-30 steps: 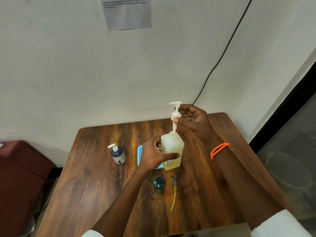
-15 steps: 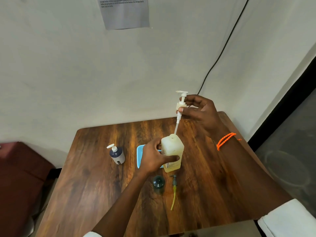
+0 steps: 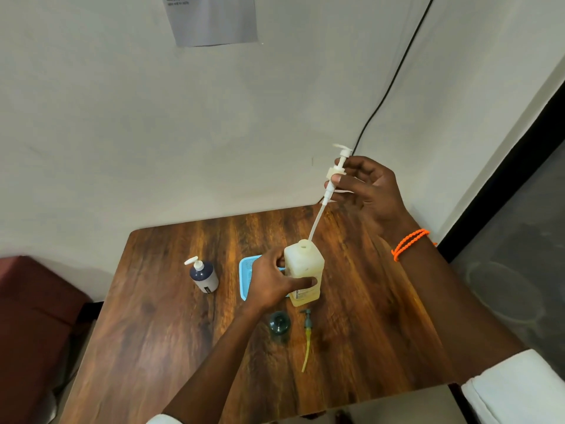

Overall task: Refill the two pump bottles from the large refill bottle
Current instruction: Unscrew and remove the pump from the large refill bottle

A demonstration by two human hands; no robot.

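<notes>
White pump [image 3: 335, 175] higher, label unreadable.

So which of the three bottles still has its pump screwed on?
The dark blue bottle at the left. The large refill bottle has an open neck, its pump lifted out by the right hand; the small teal bottle stands open too.

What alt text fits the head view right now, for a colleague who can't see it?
The right hand lifts a white pump out of the large refill bottle, its tube tip at the open neck, while the left hand grips the bottle on the wooden table. Also there: a dark pump bottle, an open teal bottle, its removed pump and a blue tray.
</notes>
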